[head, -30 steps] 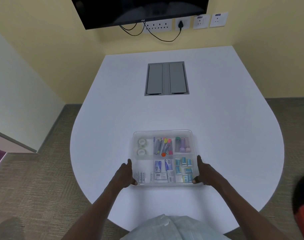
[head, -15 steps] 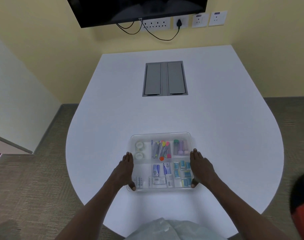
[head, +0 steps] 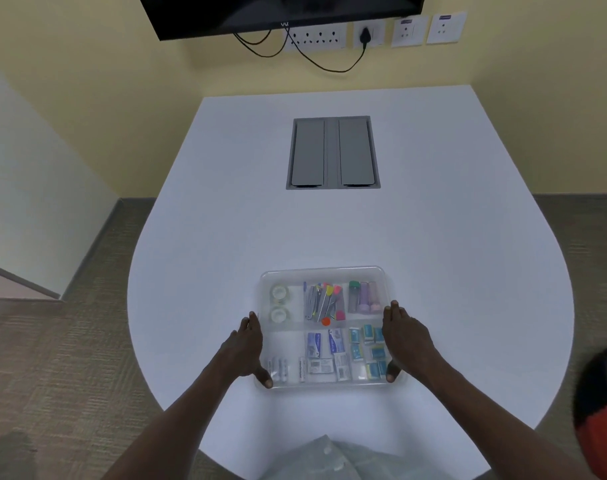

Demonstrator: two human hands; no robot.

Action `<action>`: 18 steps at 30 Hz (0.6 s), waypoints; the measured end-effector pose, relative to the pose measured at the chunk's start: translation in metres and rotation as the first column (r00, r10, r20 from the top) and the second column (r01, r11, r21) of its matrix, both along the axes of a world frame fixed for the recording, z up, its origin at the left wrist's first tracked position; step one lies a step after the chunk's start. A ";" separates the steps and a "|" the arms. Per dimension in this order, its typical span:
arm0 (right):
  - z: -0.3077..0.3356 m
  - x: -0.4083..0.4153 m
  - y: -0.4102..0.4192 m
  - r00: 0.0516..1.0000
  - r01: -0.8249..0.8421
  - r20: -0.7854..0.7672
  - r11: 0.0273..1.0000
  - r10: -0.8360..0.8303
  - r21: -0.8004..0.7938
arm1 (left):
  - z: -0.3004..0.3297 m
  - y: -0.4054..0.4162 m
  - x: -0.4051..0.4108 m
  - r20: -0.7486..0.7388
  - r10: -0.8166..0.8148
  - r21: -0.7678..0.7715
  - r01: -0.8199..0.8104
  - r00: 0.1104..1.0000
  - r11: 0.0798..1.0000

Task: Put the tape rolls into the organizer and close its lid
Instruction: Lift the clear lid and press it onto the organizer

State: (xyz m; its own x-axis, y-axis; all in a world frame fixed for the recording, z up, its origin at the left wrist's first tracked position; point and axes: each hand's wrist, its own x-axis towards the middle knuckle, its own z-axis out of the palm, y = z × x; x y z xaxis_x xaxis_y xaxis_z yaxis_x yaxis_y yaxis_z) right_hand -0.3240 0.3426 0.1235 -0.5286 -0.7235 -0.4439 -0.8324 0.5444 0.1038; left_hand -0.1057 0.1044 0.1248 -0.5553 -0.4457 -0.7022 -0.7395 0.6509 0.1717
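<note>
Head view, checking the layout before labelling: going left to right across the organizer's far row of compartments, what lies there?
Two tape rolls → pens and markers → small bottles, all inside the clear organizer.

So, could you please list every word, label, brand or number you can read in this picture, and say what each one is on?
"vu": logo on the bottom bezel of the black wall-mounted screen.
Purple-topped labels on the two white wall sockets: too small to read.
Print on the blue and white packets inside the clear plastic organizer: blurred, unreadable.
Nothing else carries text.
</note>
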 end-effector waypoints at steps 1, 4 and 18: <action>0.001 -0.002 0.000 1.000 0.003 0.024 1.000 -0.004 0.015 | 0.000 -0.001 0.000 -0.014 -0.007 -0.003 0.007 1.000 1.000; 0.010 -0.007 -0.005 0.991 0.039 0.125 0.999 -0.042 0.029 | -0.003 -0.004 -0.003 -0.080 -0.051 -0.046 0.048 0.995 0.998; -0.029 -0.047 -0.067 0.987 0.103 0.155 0.913 -0.044 -0.396 | -0.035 -0.010 -0.085 -0.332 -0.161 -0.242 0.081 0.929 0.967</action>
